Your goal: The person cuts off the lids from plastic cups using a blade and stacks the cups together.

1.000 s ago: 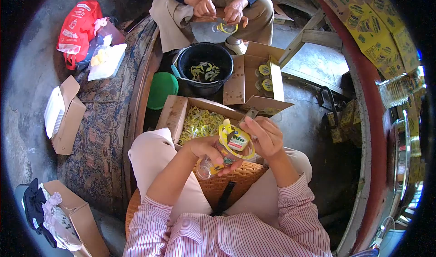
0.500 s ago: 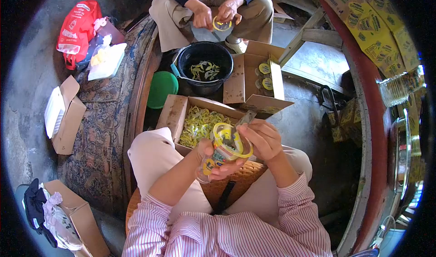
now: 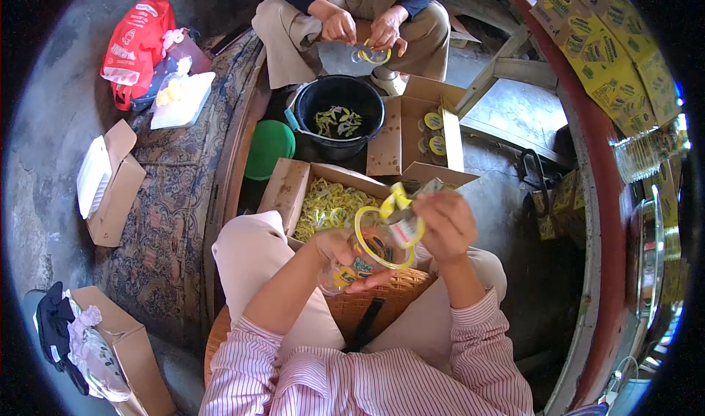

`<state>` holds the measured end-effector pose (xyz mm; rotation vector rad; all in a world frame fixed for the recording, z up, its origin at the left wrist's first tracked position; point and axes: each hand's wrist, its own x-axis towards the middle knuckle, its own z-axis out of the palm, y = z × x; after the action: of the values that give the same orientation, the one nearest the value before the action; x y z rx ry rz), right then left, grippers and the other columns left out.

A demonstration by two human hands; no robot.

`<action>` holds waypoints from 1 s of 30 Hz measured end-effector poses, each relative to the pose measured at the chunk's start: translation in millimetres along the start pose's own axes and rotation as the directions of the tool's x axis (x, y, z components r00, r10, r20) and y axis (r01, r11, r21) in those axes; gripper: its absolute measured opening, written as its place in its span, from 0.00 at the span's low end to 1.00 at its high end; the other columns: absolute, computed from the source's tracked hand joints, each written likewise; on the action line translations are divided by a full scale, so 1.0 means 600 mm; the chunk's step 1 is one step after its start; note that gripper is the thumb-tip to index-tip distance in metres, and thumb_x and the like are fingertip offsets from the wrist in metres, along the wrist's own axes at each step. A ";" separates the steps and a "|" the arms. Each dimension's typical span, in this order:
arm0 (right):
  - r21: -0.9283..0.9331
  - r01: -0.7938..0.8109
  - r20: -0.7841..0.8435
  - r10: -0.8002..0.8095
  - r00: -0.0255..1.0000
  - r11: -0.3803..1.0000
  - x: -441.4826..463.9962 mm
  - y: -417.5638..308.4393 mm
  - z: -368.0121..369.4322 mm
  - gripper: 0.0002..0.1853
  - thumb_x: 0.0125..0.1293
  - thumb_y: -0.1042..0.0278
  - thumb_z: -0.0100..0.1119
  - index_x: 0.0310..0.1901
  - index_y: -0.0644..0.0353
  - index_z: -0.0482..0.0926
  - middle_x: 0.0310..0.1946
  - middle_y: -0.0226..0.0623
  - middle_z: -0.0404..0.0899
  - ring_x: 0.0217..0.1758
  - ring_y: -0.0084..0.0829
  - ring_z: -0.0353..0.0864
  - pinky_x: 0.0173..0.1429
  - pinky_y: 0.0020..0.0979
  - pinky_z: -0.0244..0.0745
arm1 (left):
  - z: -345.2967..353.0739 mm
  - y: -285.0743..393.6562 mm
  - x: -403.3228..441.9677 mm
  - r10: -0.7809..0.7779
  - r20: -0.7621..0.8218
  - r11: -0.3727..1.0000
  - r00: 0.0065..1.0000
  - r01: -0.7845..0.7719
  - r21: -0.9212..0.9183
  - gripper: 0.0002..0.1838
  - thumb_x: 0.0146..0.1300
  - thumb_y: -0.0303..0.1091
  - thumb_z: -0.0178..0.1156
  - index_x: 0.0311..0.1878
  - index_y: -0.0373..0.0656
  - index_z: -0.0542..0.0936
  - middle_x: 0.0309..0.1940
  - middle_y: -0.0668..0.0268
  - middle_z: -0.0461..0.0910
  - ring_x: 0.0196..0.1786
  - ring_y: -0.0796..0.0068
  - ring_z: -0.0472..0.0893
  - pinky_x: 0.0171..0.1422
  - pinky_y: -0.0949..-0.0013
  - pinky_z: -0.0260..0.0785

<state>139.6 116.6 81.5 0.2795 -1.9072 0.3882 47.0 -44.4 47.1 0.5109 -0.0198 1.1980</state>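
Observation:
My left hand (image 3: 339, 248) is wrapped around a clear plastic cup (image 3: 360, 265) with a yellow rim and coloured print, its mouth tilted up to the right. Just over the rim, my right hand (image 3: 446, 221) is closed on a flat metal blade (image 3: 433, 186), partly hidden by the fingers. A yellow and silvery piece of lid film (image 3: 400, 214) hangs at those fingertips, across the cup's mouth. In front of my knees, a cardboard box (image 3: 283, 188) holds a heap of yellow strips (image 3: 330, 204).
Opposite, another person's hands (image 3: 385, 30) hold a yellow-rimmed cup. Between us stand a black bucket (image 3: 338, 148) with lid scraps inside, a green lid (image 3: 270, 150) and an open box (image 3: 385, 137) with several cups. A wooden frame (image 3: 525, 71) stands at right.
The lid film has come up off the cup's mouth with my right hand, which moved slightly right. The cup is tilted more. The other person's hands have shifted a little.

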 end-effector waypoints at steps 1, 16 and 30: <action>0.005 -0.075 -0.014 0.075 0.997 0.997 -0.005 0.009 0.000 0.14 0.36 0.82 0.64 0.30 0.60 0.81 0.25 0.33 0.77 0.29 0.32 0.76 0.33 0.30 0.73 | 0.005 0.011 -0.002 -0.004 -0.026 0.995 1.000 0.006 0.103 0.35 0.39 0.40 0.69 0.47 0.28 0.66 0.29 0.54 0.73 0.22 0.69 0.75 0.21 0.72 0.69; -0.294 -0.391 0.829 0.436 0.349 0.872 -0.222 0.045 0.111 0.08 0.46 0.80 0.55 0.29 0.61 0.80 0.29 0.45 0.79 0.37 0.41 0.80 0.40 0.37 0.76 | 0.045 0.081 -0.037 0.473 -0.160 0.151 0.866 0.098 0.984 0.33 0.36 0.28 0.73 0.49 0.41 0.70 0.45 0.66 0.72 0.49 0.75 0.72 0.55 0.70 0.64; -0.474 -0.439 0.801 0.581 0.146 0.764 -0.148 -0.039 0.065 0.23 0.45 0.82 0.50 0.48 0.58 0.74 0.31 0.50 0.77 0.37 0.49 0.77 0.41 0.44 0.72 | 0.022 0.073 -0.014 0.927 0.099 -0.183 0.362 0.207 0.961 0.26 0.38 0.31 0.71 0.44 0.38 0.74 0.39 0.63 0.74 0.42 0.72 0.75 0.47 0.71 0.68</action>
<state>146.5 80.6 -11.4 -0.4203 -3.2142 0.6430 7.9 -45.4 72.9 1.2724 1.9160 2.0904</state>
